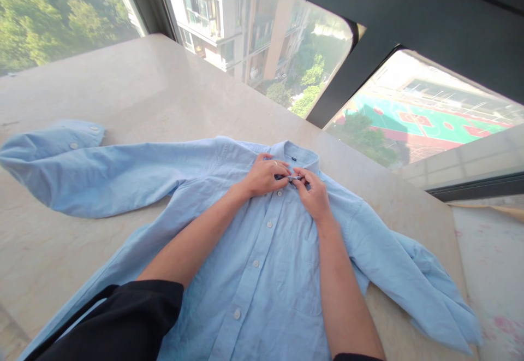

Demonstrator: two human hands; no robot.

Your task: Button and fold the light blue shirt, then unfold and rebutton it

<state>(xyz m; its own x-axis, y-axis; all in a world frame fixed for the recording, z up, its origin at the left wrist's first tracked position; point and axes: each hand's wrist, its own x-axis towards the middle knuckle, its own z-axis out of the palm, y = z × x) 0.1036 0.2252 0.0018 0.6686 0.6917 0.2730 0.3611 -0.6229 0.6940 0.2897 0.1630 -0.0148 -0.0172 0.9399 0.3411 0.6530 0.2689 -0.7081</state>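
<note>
A light blue button-up shirt (pixel 262 273) lies front side up, its sleeves spread to both sides. At the top of its button placket, just below the collar (pixel 305 156), both hands meet. My left hand (pixel 266 176) pinches the placket edge from the left, with a ring on one finger. From the right, my right hand (pixel 313 193) pinches the same bit of fabric between thumb and fingers. Whether a button sits between the fingertips is hidden. Below the hands, several white buttons (pixel 269 224) run down the placket, lying in line along it.
The shirt rests on a pale marble sill (pixel 123 93). Windows with dark frames (pixel 335 88) border it at the back, showing trees, a building and a sports court. At the right edge lies a white cloth with pink flowers (pixel 499 273).
</note>
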